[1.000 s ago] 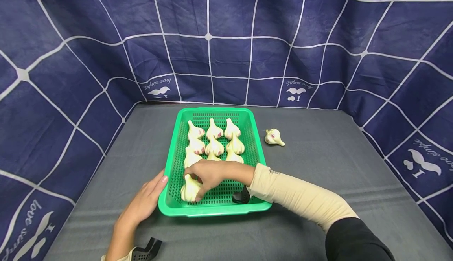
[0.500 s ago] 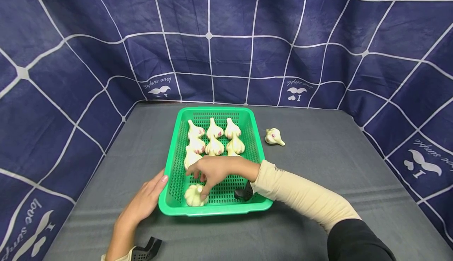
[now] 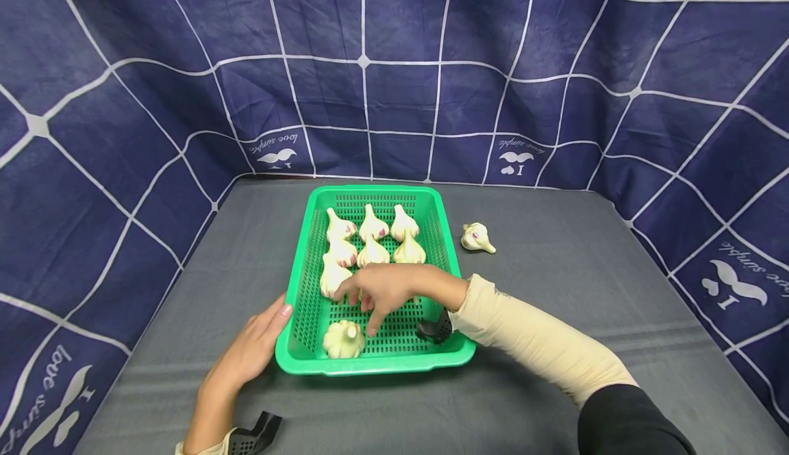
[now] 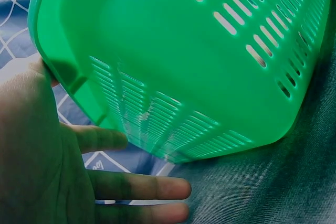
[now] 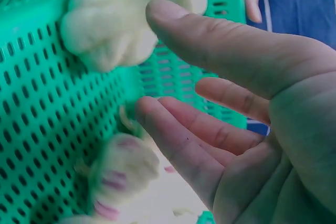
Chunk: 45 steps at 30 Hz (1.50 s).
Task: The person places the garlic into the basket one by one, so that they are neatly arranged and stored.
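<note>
A green plastic basket (image 3: 376,367) holds several garlic bulbs in columns toward its back. One garlic bulb (image 3: 344,339) sits apart in the front left corner, its stem pointing up. My right hand (image 3: 390,289) hovers over the basket just right of that bulb, fingers spread and holding nothing. It covers part of the nearer bulbs. In the right wrist view, a gap separates thumb and forefinger, and the garlic bulb (image 5: 113,24) lies beyond the thumb. My left hand (image 3: 253,345) rests against the basket's left rim; its fingers extend straight along the outer wall in the left wrist view.
A single garlic bulb (image 3: 477,238) lies on the grey cloth (image 3: 542,249) right of the basket. A blue curtain (image 3: 394,99) with white lines surrounds the back and sides. Black wrist mounts (image 3: 254,434) sit on both wrists.
My right hand has let go of the front left garlic bulb and drawn back up and right. That bulb has tipped from leaning to stem-up and shifted slightly right. My left hand stays put.
</note>
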{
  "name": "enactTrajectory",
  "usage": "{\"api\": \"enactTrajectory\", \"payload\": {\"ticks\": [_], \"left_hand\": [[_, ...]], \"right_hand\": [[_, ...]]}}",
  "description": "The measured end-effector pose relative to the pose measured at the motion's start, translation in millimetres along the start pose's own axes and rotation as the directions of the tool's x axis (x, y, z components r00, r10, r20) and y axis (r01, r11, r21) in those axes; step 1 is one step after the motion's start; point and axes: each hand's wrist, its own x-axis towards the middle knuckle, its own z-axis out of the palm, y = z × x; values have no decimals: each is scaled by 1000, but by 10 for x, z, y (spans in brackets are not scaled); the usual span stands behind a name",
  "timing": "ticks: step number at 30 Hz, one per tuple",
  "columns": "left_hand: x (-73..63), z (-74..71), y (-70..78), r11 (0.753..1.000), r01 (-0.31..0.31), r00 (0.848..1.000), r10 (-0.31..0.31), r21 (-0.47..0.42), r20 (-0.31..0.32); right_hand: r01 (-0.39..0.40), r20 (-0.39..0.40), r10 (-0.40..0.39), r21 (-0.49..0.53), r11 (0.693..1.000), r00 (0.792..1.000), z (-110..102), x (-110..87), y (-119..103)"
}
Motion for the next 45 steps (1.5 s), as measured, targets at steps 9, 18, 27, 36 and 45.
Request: {"api": "enactTrajectory", "payload": {"ticks": [9,18,27,36,45], "left_hand": [[-3,3,1,1000,-7,1000,7,-9,1],[3,6,1,1000,-6,1000,6,-24,3],[8,7,-4,1000,-6,1000,6,-30,8],[2,26,-8,999,0,1000,0,-32,6],[8,25,-13,1000,-4,1000,4,-25,7]], "right_hand": [[51,-125,-49,12,999,991,-184,-270,146],[117,-335,-92,56,992,938,-298,-618,348],[115,-520,-44,106,988,853,-327,-908,613],[109,-678,19,146,983,735,-308,-1146,844],[100,-852,76,148,984,519,-318,-1412,878]]}}
